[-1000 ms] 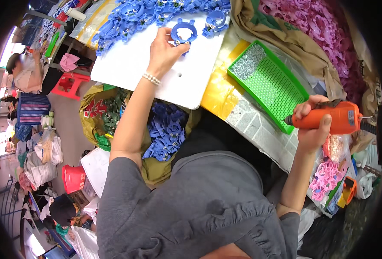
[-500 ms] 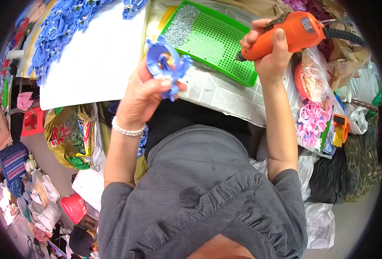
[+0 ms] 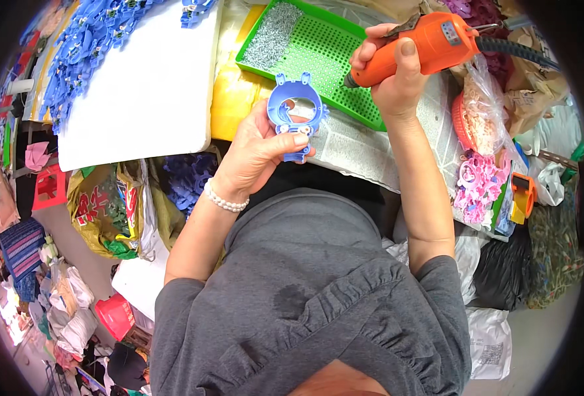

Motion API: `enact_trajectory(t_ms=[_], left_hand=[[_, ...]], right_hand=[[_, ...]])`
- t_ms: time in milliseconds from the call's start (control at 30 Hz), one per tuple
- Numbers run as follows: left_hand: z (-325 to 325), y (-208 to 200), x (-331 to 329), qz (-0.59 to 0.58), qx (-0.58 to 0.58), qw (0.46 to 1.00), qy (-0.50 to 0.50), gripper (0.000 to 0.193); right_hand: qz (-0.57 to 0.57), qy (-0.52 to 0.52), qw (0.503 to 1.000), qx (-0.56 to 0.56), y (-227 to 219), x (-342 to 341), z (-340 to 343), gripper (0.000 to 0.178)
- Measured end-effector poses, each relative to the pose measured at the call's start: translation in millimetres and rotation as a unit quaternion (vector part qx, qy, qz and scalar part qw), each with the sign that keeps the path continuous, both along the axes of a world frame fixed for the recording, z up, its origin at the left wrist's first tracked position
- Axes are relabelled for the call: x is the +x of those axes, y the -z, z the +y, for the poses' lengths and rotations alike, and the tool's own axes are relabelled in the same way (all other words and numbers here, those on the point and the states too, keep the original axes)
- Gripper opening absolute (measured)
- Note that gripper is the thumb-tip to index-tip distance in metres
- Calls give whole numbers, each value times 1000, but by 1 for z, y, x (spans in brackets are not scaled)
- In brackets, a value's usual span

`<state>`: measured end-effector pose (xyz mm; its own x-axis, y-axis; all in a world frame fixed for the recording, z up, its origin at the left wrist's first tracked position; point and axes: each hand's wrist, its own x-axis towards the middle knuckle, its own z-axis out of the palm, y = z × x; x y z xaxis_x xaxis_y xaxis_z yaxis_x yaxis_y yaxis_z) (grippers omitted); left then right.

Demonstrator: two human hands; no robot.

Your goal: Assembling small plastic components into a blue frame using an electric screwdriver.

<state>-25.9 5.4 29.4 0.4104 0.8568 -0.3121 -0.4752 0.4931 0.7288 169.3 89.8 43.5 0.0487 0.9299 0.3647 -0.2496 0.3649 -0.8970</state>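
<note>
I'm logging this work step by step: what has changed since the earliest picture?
The left hand has brought the blue ring-shaped part rightward from over the white board to near the green tray. The right hand has moved the orange power tool leftward relative to the tray. Neither hand let go; the metal pieces stay in the tray.

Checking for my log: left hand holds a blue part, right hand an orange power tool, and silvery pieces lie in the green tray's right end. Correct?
Not quite: the head view shows the silvery pieces at the left end of the green tray, not the right. The left hand holds a blue part and the right hand an orange power tool.
</note>
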Motion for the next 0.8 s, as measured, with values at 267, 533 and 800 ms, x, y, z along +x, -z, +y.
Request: enact_trajectory(t_ms=[267,533,800], left_hand=[[3,6,-2,-1,33,999,-6,60],[3,5,0,-8,7,1000,15,54],[0,5,3,20,5,1000,-2,50]], right_hand=[[3,4,1000,-7,3,-1,1,54],[7,1,1000,0,3,-2,0,52],[2,5,1000,0,0,-3,-1,51]])
